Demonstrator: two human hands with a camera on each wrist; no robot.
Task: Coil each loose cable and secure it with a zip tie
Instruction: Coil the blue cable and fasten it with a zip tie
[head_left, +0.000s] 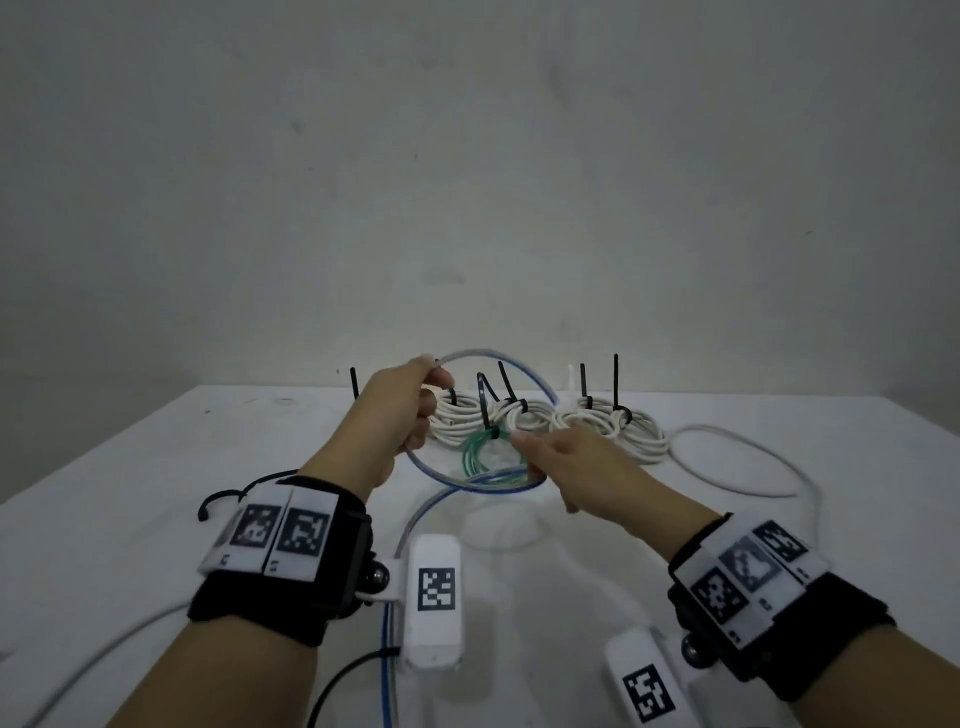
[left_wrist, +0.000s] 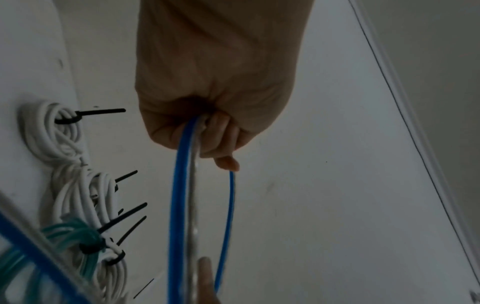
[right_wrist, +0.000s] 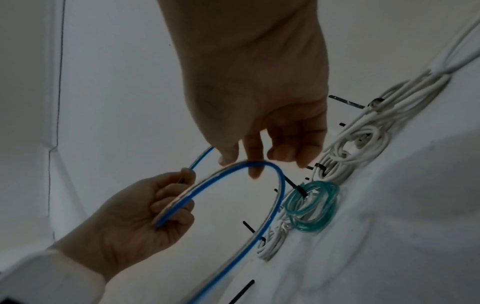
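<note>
From the head camera, the left hand (head_left: 402, 415) grips the blue and grey cable (head_left: 524, 371), its fingers curled around the gathered turns of a raised loop, and the right hand (head_left: 566, 467) reaches to the lower side of the same loop with the fingers mostly straight; whether they pinch the strand I cannot tell here. Just behind the grip lie the white bundles (head_left: 582, 421) and the green coil (head_left: 485, 452), already tied with black zip ties (head_left: 616, 384), and the free length of cable runs from below the grip back toward the person over the table (head_left: 130, 467). From the left wrist camera, the fist (left_wrist: 207, 102) is closed tight on two or three turns, which hang below the grip as one thick blue strand (left_wrist: 178, 195) and one thin one apart from it; I think this uneven spacing means the turns are not equal, and one could slip out if the fingers relax. From the right wrist camera, the right fingers (right_wrist: 253, 160) hang loosely over the top of the arc (right_wrist: 259, 164), touching it at most, so only one hand really holds the coil. The loop also passes very near the green coil (right_wrist: 311, 205) and its tie tail (right_wrist: 293, 185); if the next turn is pulled quickly, the cable may catch on that tail and drag the finished bundle, or the springy cable may open again before a tie is put on.
</note>
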